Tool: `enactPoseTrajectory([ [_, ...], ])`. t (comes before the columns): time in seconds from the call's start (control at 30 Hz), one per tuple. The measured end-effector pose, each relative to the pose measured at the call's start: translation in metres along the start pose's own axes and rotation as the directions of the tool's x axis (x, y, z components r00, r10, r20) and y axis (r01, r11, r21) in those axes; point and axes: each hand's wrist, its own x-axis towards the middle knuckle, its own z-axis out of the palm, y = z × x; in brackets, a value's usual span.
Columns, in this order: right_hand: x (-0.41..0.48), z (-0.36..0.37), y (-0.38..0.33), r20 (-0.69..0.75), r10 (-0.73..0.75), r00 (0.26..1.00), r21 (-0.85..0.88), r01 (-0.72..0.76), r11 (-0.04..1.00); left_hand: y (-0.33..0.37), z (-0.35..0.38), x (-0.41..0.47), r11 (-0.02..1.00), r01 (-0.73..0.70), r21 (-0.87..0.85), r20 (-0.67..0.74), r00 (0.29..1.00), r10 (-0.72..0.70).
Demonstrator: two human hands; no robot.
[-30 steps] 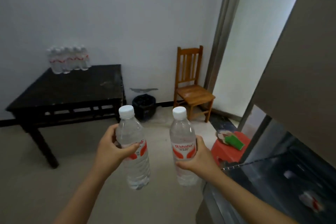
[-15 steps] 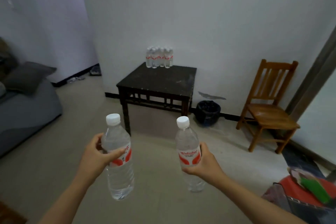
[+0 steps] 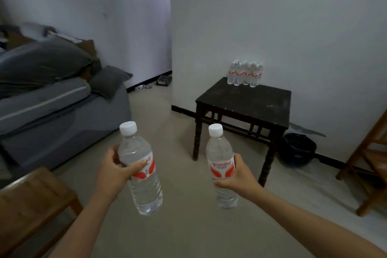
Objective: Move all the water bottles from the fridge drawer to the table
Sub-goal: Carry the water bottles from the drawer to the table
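The left water bottle (image 3: 140,165) and right water bottle (image 3: 222,165) at lower centre are clear with white caps and red-and-white labels, as is the cluster of bottles (image 3: 245,73) on the black, pale-speckled table (image 3: 247,102). At left the sofa (image 3: 62,123) is grey with one pale stripe. At right the bin (image 3: 297,148) is black and the chair (image 3: 368,153) orange-brown wood.

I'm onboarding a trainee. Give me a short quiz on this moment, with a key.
1. True or false: the left hand grips a bottle, the right hand a second bottle.
2. On the table, the cluster of bottles stands at: A near edge; B far edge; C centre.
3. Fill in: the black bin sits to the table's ____.
Key: 1 true; 2 B; 3 right.
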Motion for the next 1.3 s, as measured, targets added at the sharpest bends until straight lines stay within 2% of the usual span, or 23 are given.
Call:
enactPoseTrajectory([
  [0.13,0.033,0.045,-0.027,0.001,-0.041,0.999,0.014,0.041,0.999,-0.012,-0.04,0.034,0.998,-0.026,0.056,-0.032,0.999,0.027],
  [0.3,0.072,0.083,-0.049,0.031,-0.046,0.998,0.01,0.046,0.999,-0.029,-0.069,0.067,0.999,0.011,0.043,-0.049,0.999,-0.009],
  [0.53,0.141,0.106,-0.053,0.016,-0.027,1.0,0.009,0.027,1.0,-0.053,-0.069,0.129,0.998,0.065,0.025,-0.025,0.998,-0.065],
  [0.77,0.261,0.128,-0.056,-0.027,-0.07,0.997,0.03,0.071,0.997,-0.074,-0.062,0.241,0.997,0.052,0.061,-0.051,0.998,-0.049],
  [1.1,0.408,0.171,-0.089,0.045,-0.123,0.991,0.018,0.123,0.992,-0.089,-0.078,0.383,0.999,0.044,0.005,-0.167,0.985,-0.043],
  [1.3,0.485,0.198,-0.097,0.039,-0.101,0.994,0.005,0.101,0.995,-0.114,-0.085,0.477,0.998,0.045,-0.045,-0.131,0.99,-0.05],
])
